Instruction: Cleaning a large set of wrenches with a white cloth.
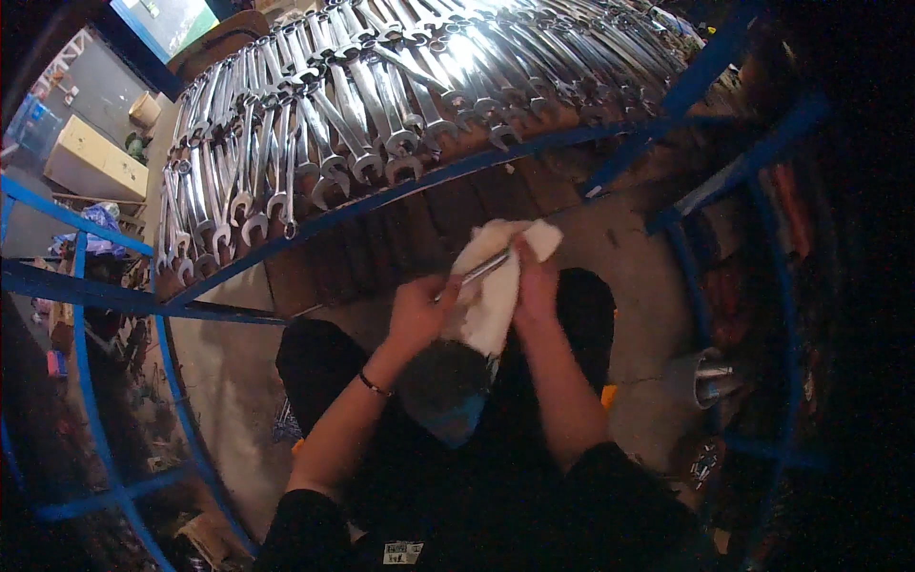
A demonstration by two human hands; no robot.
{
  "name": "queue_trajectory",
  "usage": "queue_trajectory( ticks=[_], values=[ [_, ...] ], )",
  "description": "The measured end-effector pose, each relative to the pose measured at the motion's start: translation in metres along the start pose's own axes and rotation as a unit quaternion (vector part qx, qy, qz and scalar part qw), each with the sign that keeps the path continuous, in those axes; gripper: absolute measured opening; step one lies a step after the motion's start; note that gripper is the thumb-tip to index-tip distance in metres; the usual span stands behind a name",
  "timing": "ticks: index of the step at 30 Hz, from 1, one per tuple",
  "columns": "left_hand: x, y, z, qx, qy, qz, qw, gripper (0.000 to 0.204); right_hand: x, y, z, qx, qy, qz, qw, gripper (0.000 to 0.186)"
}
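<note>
Over my lap, my left hand (pixel 419 310) is closed on one end of a shiny metal wrench (pixel 484 269). My right hand (pixel 536 291) grips a cream-white cloth (pixel 491 310) wrapped about the wrench's far end. That end is hidden in the cloth, so its shape does not show. The rest of the cloth hangs below the wrench, between my two hands. Under it, a dark cap-like thing with a blue patch (pixel 448 391) lies at my lap; its kind is hard to make out.
Ahead, many polished wrenches (pixel 362 124) lie in rows on a table with a blue metal edge (pixel 410 186). Blue frame bars (pixel 81 334) stand at both sides. On the floor at right is a grey bucket (pixel 701 377) holding metal pieces. A cream box (pixel 95 157) stands far left.
</note>
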State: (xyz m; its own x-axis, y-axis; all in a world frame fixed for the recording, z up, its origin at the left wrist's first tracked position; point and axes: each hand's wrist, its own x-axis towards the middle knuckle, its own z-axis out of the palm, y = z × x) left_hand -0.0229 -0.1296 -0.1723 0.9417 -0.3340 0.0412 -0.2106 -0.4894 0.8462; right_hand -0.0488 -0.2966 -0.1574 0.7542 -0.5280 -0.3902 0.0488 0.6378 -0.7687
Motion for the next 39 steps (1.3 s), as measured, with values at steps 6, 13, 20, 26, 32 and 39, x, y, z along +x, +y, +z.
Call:
queue_trajectory(
  ticks=[6,13,20,26,32,39],
  values=[
    [0.001,-0.004,0.005,0.039,-0.006,-0.008,0.999,0.035,0.01,0.036,-0.012,-0.042,0.015,-0.108,0.993,0.037],
    [-0.002,0.005,0.011,-0.001,-0.003,-0.015,1.0,0.035,-0.003,0.019,-0.004,0.027,-0.005,-0.028,0.999,0.037],
    [-0.01,0.012,0.021,0.072,0.007,0.098,0.993,0.021,0.013,0.013,-0.017,0.091,-0.002,-0.025,0.996,0.042],
    [-0.01,0.012,0.021,0.091,-0.001,0.113,0.989,0.02,0.017,0.011,-0.024,0.109,0.012,-0.038,0.993,0.039],
    [-0.001,0.005,-0.001,0.029,0.02,0.087,0.996,0.022,0.004,-0.004,-0.017,0.018,-0.018,-0.073,0.997,0.04],
    [-0.008,0.001,-0.001,-0.062,-0.044,0.063,0.995,0.029,0.012,-0.003,-0.024,0.026,-0.075,-0.085,0.993,0.037]
  ],
)
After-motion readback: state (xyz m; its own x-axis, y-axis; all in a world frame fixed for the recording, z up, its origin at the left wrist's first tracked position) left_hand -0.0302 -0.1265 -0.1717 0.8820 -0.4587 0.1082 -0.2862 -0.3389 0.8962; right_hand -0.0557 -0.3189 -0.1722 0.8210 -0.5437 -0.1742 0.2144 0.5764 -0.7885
